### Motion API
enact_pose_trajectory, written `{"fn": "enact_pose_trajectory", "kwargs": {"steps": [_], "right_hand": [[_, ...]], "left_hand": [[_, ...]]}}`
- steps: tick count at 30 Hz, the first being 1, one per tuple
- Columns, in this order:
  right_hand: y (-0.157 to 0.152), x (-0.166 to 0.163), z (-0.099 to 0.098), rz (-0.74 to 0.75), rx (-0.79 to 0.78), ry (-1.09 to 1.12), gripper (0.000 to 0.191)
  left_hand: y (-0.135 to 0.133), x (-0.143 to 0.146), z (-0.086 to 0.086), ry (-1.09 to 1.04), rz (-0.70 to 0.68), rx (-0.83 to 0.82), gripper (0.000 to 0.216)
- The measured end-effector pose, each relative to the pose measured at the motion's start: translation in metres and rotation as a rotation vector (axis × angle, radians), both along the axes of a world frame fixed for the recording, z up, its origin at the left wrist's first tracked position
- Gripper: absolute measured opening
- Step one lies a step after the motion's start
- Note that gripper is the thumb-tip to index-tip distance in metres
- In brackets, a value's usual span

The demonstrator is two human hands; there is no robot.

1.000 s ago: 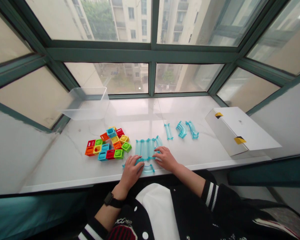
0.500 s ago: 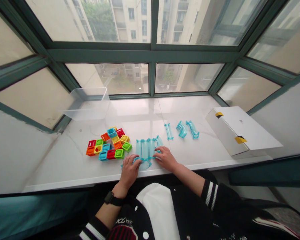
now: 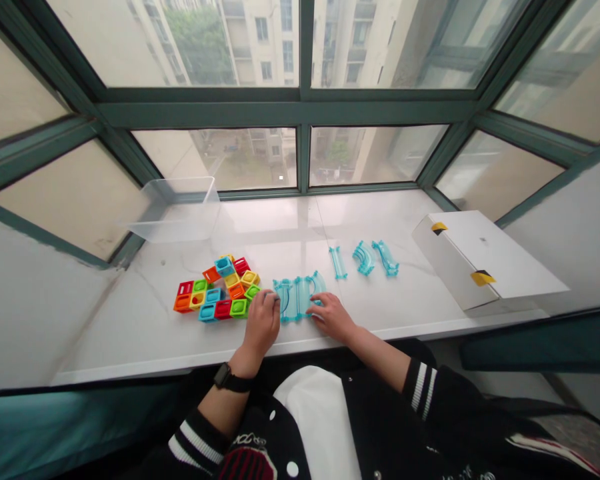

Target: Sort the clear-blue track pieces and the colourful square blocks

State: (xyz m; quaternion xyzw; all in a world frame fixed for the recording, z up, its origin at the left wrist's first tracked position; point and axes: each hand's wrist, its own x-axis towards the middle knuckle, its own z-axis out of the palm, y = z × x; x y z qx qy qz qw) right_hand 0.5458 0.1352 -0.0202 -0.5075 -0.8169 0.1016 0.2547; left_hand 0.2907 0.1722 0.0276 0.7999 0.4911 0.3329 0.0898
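compared with half a second ago, the left hand (image 3: 263, 323) has moved away from the near edge of the white ledge (image 3: 140, 333) to the left end of the row of blue tracks (image 3: 303, 297), and the curved blue track (image 3: 285, 295) that lay in front of the row is now over its left end. the left hand's thumb and fingers are drawn together, pinching that curved track at its left side, right beside the colored blocks (image 3: 223, 309). the right hand (image 3: 334, 319) has stayed at the row's right end, fingers loosely bent and a little apart, the tips touching the end piece; whether it grips or only steadies, i cannot tell. beyond the right hand, a straight track (image 3: 338, 264), a bent track (image 3: 364, 259) and a wavy track (image 3: 386, 259) lie just where they were, apart from the row.
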Motion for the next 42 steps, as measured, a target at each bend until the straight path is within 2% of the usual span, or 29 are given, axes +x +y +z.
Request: {"fn": "enact_pose_trajectory", "kwargs": {"steps": [6, 13, 17, 20, 24, 27, 34, 37, 42], "right_hand": [[-0.001, 0.0, 0.002, 0.003, -0.008, 0.003, 0.022], [-0.001, 0.0, 0.004, 0.002, -0.022, 0.008, 0.024], [-0.001, 0.0, 0.006, 0.012, -0.023, 0.005, 0.023], [-0.001, 0.0, 0.004, 0.015, -0.016, 0.007, 0.023], [-0.001, 0.001, 0.002, 0.014, -0.013, -0.002, 0.026], [0.0, -0.001, 0.003, 0.006, -0.017, -0.019, 0.03], [0.003, -0.009, 0.007, -0.042, -0.077, -0.034, 0.02], [0.002, -0.008, 0.01, -0.027, -0.093, 0.049, 0.024], [0.0, 0.0, 0.013, -0.03, -0.098, 0.311, 0.027]], "left_hand": [[0.041, 0.037, 0.018, 0.212, 0.061, -0.13, 0.017], [0.062, 0.061, 0.012, 0.438, 0.145, -0.225, 0.022], [0.063, 0.062, 0.005, 0.483, 0.194, -0.194, 0.023], [0.063, 0.059, 0.0, 0.432, 0.199, -0.169, 0.024], [0.057, 0.049, -0.006, 0.349, 0.08, -0.084, 0.038], [0.047, 0.04, -0.013, 0.365, -0.013, -0.043, 0.044], [0.031, 0.032, -0.032, 0.419, -0.004, -0.053, 0.047], [0.031, 0.032, -0.036, 0.387, 0.003, -0.056, 0.049], [0.032, 0.032, -0.039, 0.369, 0.014, -0.034, 0.048]]}}
